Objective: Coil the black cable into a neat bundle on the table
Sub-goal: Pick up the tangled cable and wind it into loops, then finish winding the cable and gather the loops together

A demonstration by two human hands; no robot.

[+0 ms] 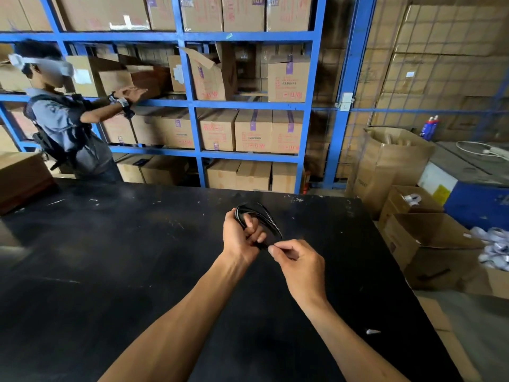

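The black cable [260, 216] is gathered into a small set of loops that you hold up just above the middle of the black table [110, 257], toward its far edge. Your left hand [239, 235] has its fingers curled tight around one side of the loops, with the free arc of the coil standing out beyond your knuckles and sweeping down to the right. Your right hand [298, 261] sits just beside it, thumb and forefinger pinched together on the lower end of the cable where it comes out under your left fingers; the other fingers of that hand are folded in. Against the dark tabletop you cannot tell whether any loose tail hangs below. The table surface is scuffed, and a small white scrap [372, 331] lies near its right edge. Beyond the table stands a blue shelf rack [190, 106] full of cardboard boxes. Another person [68, 128] stands at the left, reaching an arm toward the shelves. Open cartons [429, 244] sit on the floor to the right.
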